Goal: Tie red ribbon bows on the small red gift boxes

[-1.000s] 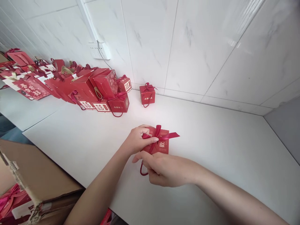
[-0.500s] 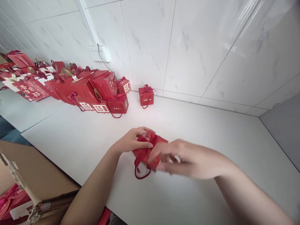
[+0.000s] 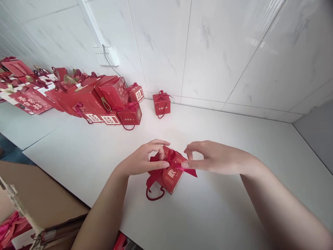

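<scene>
A small red gift box with gold lettering lies on the white table, tied with a dark red ribbon bow. A twisted red cord handle loops out from its near side. At the left of the bow, my left hand pinches the ribbon, its thumb against the knot area and its index finger curled. My right hand has thumb and bent fingers closed at the ribbon's right-hand tail, which points out past the box edge. The hands partly cover the bow.
One more tied red box stands near the tiled wall. Many red boxes and bags crowd the table's left side. An open cardboard carton with red packages is at lower left. A wall socket has a cable.
My right hand has moved up and right, off the box's near side to the ribbon's right tail. The box front is now uncovered. My left hand stays at the bow.
</scene>
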Available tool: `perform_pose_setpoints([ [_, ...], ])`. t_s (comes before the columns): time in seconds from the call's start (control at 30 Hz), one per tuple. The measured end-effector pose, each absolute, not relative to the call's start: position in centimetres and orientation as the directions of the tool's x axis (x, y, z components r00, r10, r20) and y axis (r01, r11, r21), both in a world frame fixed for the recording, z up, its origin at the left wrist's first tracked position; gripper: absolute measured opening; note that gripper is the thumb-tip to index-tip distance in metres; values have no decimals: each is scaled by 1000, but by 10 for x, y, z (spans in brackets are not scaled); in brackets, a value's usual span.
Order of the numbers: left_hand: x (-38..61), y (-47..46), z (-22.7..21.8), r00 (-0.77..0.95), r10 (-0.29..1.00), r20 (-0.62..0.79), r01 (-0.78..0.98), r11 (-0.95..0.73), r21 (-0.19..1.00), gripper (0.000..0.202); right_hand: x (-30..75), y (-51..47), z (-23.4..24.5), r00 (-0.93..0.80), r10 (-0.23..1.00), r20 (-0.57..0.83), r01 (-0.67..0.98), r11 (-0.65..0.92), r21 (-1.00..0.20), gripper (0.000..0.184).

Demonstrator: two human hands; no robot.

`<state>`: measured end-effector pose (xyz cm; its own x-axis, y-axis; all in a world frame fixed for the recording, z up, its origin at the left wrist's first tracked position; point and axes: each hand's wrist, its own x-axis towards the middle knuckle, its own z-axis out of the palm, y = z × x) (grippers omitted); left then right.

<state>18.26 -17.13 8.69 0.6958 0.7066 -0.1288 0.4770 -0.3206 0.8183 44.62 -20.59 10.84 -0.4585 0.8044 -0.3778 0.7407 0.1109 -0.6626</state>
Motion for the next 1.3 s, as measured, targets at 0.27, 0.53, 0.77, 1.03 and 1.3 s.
perform_pose_setpoints([
  [0.27,193,-176,81,619,773,-138,509,-261,820,41,448,-194,98,-615,680,-398,621,106,-777,27],
  [0.53,192,-173,81,648,744,-161,507,-264,821,44,453,-191,97,-627,618,-475,667,111,-736,16],
  [0.77,188,-172,83,650,740,-174,515,-261,817,43,463,-190,98,-606,593,-530,725,136,-676,19],
  [1.03,156,-156,88,795,593,-122,379,-329,865,18,452,-176,87,-574,813,-91,305,109,-946,36],
  [1.3,153,-153,89,797,588,-136,380,-314,870,23,416,-175,55,-764,645,-14,-61,-93,-994,27],
])
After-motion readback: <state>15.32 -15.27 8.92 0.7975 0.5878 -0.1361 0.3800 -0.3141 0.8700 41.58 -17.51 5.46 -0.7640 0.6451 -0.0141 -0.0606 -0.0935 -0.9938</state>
